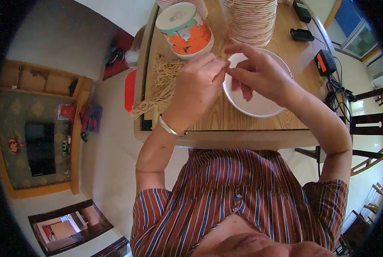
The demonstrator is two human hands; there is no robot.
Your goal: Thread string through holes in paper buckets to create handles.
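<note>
My left hand [202, 79], a metal bangle on its wrist, is closed in a pinch above the table; whatever its fingertips hold is too small to make out. Close against it, my right hand [262, 73] has its thumb tip by the left fingertips, with the index finger stretched out apart and the other fingers loosely bent. I see nothing plainly held in it. Below the right hand stands a round white tub [260, 109], its rim partly covered by hand and forearm. Loose beige twine [163, 79] lies beside my left hand.
Behind the hands an orange and green paper tub [189, 38] stands upside down. A tall stack of white tubs [249, 23] rises next to it. Black adapters [324, 62] and tangled cables [339, 96] lie at the right edge of the wooden table [243, 124].
</note>
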